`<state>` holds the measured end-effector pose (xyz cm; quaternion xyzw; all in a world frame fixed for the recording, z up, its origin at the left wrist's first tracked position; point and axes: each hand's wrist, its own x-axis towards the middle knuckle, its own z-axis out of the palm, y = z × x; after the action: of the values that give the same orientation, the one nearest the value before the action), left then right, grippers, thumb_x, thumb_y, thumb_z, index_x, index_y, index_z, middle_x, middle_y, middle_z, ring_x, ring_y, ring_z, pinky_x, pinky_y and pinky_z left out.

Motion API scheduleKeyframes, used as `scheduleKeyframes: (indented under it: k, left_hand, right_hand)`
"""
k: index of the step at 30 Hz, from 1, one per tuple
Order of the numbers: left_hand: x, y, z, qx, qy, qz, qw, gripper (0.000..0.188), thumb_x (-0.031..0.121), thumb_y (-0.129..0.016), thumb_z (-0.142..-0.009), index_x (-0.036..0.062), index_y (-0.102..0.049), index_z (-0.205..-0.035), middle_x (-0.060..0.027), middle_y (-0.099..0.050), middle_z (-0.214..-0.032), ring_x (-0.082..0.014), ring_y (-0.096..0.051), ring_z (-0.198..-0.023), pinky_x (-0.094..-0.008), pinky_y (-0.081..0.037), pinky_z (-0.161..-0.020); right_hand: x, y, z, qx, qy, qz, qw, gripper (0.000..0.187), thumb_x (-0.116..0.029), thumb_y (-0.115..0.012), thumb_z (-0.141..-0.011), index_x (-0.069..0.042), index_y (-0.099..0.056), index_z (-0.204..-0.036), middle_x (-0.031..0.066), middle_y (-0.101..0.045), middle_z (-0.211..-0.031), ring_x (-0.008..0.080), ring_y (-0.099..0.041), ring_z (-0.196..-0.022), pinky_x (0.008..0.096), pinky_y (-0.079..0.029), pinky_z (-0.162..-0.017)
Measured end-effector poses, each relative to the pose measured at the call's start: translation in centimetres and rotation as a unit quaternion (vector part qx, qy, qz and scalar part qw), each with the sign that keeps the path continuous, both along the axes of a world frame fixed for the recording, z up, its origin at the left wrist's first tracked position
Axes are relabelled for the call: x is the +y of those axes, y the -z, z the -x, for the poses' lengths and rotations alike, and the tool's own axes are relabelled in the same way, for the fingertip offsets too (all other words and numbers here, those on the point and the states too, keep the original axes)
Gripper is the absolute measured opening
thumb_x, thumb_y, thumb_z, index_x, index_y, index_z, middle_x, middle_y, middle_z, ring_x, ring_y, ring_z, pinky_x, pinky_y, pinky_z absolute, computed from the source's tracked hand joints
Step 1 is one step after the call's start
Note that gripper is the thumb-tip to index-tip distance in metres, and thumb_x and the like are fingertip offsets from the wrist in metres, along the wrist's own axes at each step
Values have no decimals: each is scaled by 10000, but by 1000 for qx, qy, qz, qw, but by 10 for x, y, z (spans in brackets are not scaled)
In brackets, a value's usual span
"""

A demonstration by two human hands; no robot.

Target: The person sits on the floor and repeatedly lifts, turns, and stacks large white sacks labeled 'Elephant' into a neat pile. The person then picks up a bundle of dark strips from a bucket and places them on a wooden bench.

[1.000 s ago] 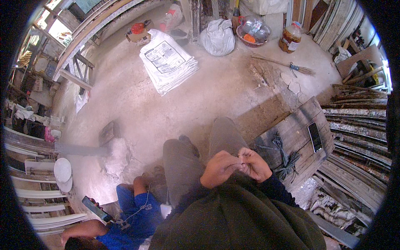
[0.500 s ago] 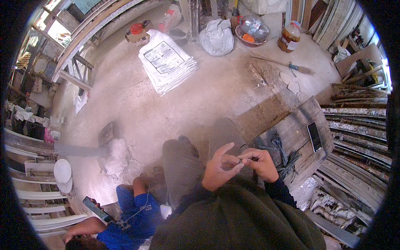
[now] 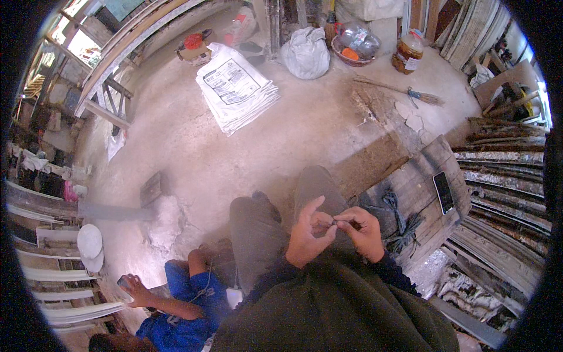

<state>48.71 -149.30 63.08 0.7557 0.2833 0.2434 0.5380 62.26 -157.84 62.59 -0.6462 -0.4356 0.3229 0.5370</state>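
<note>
Over my lap, my left hand point(image 3: 307, 236) and my right hand point(image 3: 366, 236) meet at the fingertips. Both are closed in a pinch on a tiny dark thing point(image 3: 335, 222), too small for me to name. The left thumb and forefinger form a loop. Just right of my right hand, bundles of dark strips point(image 3: 404, 226) lie on a wooden table point(image 3: 419, 176). A phone point(image 3: 443, 192) with a dark screen rests near that table's right side.
A person in blue point(image 3: 185, 305) sits at my left, holding a phone. Ahead on the floor lie a stack of white sacks point(image 3: 237, 91), a stuffed white bag point(image 3: 306, 53), a basket point(image 3: 358, 57), a jar point(image 3: 407, 51) and a broom point(image 3: 425, 95). Stacked poles point(image 3: 504, 176) line the right.
My joined hands have shifted slightly left, still pinching at the fingertips. The person at my left has raised an arm and turned the phone.
</note>
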Motion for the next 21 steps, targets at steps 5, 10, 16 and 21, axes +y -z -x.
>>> scheduleKeyframes:
  k: [5, 10, 16, 21]
  left_hand:
    - [-7, -9, -5, 2, -54, -30, 998, 620, -41, -589, -705, 44, -291, -1242, -60, -540, -831, -127, -550, -801, -265, -465, -722]
    - [-2, -7, -10, -22, -73, -18, 997, 397, -48, -584, -701, 35, -391, -1038, -53, -521, -801, -121, -536, -765, -260, -453, -680]
    - [5, -12, -6, 12, -27, 74, 997, 261, -53, -567, -724, 21, -440, -940, -51, -534, -809, -117, -538, -781, -261, -456, -682]
    - [6, -18, -6, 40, -7, 130, 991, 111, -22, -595, -730, 5, -556, -831, -82, -579, -857, -146, -558, -816, -273, -461, -698]
  right_hand:
    - [3, 4, 14, -98, 28, -24, 994, 105, -113, -565, -791, -12, -551, -814, 90, -501, -764, 167, -500, -715, 259, -387, -647]
    - [-2, 38, 15, 75, -13, 5, 997, 139, -150, -528, -837, -40, -475, -904, 48, -492, -839, 154, -489, -774, 245, -368, -714]
    - [-6, 36, 8, 467, -78, 46, 879, 100, -157, -508, -846, -63, -501, -880, 28, -508, -823, 124, -487, -762, 259, -420, -670]
    - [-7, 34, 8, 589, -95, 18, 803, 102, -153, -531, -842, -88, -495, -911, -6, -521, -799, 82, -489, -688, 217, -428, -604]
